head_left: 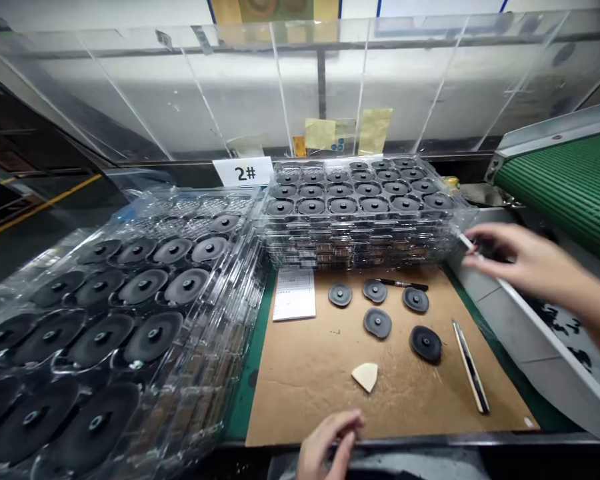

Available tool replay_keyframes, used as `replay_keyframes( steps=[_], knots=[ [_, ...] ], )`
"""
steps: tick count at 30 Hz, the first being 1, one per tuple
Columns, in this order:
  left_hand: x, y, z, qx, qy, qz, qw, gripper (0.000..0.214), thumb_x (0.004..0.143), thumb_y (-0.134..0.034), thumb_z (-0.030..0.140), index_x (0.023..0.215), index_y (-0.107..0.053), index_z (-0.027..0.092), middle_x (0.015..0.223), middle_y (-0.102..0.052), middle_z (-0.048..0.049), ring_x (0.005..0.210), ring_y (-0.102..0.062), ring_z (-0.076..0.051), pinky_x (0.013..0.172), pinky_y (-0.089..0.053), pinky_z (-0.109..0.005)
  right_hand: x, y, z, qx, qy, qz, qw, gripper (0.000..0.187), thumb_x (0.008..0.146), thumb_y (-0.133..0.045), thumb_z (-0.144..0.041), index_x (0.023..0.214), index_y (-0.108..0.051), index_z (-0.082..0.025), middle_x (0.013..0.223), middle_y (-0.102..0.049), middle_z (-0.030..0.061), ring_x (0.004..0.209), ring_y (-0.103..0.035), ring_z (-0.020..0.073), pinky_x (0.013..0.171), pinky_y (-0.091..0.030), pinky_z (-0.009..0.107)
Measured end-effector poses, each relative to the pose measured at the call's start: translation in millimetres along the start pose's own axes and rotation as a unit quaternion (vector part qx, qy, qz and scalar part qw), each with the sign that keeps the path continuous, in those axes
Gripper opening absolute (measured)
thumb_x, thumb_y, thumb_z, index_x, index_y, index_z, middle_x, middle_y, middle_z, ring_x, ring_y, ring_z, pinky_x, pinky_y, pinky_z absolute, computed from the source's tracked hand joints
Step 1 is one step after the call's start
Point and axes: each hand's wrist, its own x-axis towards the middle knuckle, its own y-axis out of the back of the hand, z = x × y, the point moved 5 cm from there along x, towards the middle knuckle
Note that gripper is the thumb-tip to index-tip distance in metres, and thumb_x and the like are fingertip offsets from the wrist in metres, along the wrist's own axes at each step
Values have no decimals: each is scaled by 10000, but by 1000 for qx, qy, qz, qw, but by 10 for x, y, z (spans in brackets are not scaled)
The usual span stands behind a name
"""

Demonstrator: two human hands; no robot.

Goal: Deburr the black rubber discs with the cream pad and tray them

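From the head view, our right hand (pixel 527 253) reaches to the corner of a stack of clear plastic trays (pixel 360 213), its fingers (pixel 497 235) curved around a thin pale strip (pixel 465 241). The view there is poor, so we cannot tell whether they grip the strip or only touch it. Our left hand (pixel 330 443) lies loosely curled at the near edge of the bench, apparently holding nothing. Between the hands, a brown cardboard sheet (pixel 300 407) covers a green mat (pixel 247 380), probably to protect it. Five black rubber discs (pixel 377 323) lie well apart on the cardboard, perhaps so that each stays easy to pick out. Each has a raised central hub. Around them lie a printed sheet (pixel 294 293), a black-handled tool (pixel 404 285), a long slim tool (pixel 471 367) and a cream wedge (pixel 365 377). A larger stack of trays (pixel 130 300), holding similar discs, sits to our left, within easy reach. A "2#" card (pixel 243 172) stands behind it, likely marking the place.
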Motion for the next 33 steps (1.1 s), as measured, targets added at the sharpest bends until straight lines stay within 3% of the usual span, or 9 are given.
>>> replay_keyframes(
  steps=[2,5,7,10,18,23,27,30,33],
  knots=[
    [133,-16,71,4,6,52,999,420,848,-560,249,1257,-494,320,1121,-675,-68,963,-661,-202,858,-530,-298,-552,-548,-370,207,-12,-193,959,474,747,-617,-448,1143,-584,-189,1030,-639,99,926,-614,210,807,-455,358],
    [327,-160,205,51,-72,22,996,692,755,-652,422,1370,-357,302,1263,-587,-119,1173,-538,-283,996,-435,-428,-1306,-1208,-841,445,-44,-369,815,488,757,-606,-526,1104,-569,-185,979,-648,78,923,-618,227,833,-481,377],
    [412,-297,264,80,-161,-52,982,777,723,-666,461,1396,-321,282,1262,-587,-133,1204,-508,-300,1014,-411,-443,-1594,-1471,-985,530,-74,-365,762,566,733,-590,-612,1079,-586,-165,997,-646,92,962,-607,253,873,-464,404],
    [460,-420,275,115,-252,-145,950,753,769,-650,384,1416,-294,235,1226,-611,-146,1159,-550,-279,981,-448,-389,-1819,-1694,-1016,581,-138,-299,744,597,746,-550,-650,1087,-601,-163,1075,-631,113,1070,-561,274,959,-405,422],
    [424,-249,358,144,-133,-181,964,768,787,-627,183,1437,-226,263,1298,-556,-129,1183,-530,-267,970,-460,-383,-1881,-1909,-1161,550,-152,-273,774,541,833,-438,-628,1068,-587,-164,1032,-639,105,1005,-585,238,942,-426,384],
    [258,-29,141,-44,92,-46,994,739,744,-684,176,1374,-341,355,1354,-511,-85,1248,-470,-281,1048,-377,-449,-1781,-1927,-1195,433,-77,-294,849,617,854,-352,-645,1248,-496,-193,1063,-611,114,967,-586,243,865,-478,374],
    [123,167,-188,-389,295,127,863,549,828,-608,278,1323,-380,344,1356,-506,-94,1209,-511,-273,1060,-347,-472,-1726,-1940,-1035,162,-19,-213,963,508,857,-503,-464,1337,-436,-311,1243,-487,117,1093,-469,301,924,-419,500],
    [147,270,-298,-507,300,198,783,540,807,-633,350,1295,-410,289,1329,-521,-125,1202,-512,-294,1082,-307,-476,-1728,-2081,-999,90,39,-212,972,418,866,-506,-319,1283,-513,-297,1230,-479,124,1079,-447,312,902,-426,525],
    [224,277,-371,-532,294,220,763,574,780,-663,365,1290,-410,287,1316,-528,-127,1213,-502,-292,1096,-291,-461,-1671,-2188,-999,128,45,-225,965,354,896,-443,-266,1228,-560,-224,1146,-521,139,1003,-492,275,866,-457,469]
  ],
)
